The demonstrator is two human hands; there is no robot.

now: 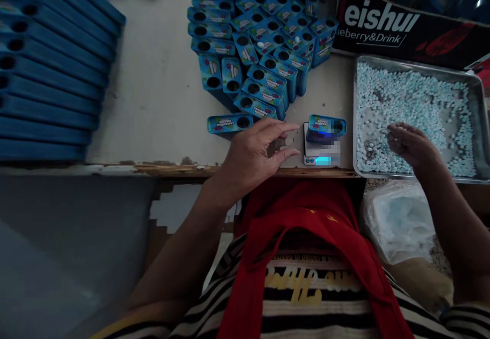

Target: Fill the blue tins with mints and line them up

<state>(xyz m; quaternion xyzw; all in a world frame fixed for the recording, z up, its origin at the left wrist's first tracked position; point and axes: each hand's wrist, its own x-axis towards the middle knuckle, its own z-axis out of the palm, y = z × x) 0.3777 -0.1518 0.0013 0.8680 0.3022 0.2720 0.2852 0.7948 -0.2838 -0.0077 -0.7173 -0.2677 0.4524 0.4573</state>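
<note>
Your spread left hand (254,147), nine o'clock from the scale (314,149), best avoids touching it; your bunched right hand (412,144), hold unclear, is over the three-o'clock tray (355,114).

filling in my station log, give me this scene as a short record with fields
left hand: fingers and thumb apart, beside the digital scale
right hand: fingers bunched over the metal tray; whether they hold anything is unclear
on scale: one blue Caramelo box
in tray: pale blue pellets, loosely spread
beyond left hand: cluster of Caramelo boxes with round holes in their tops
far left: row of blue boxes
beyond tray: black carton printed "eishui"
</note>
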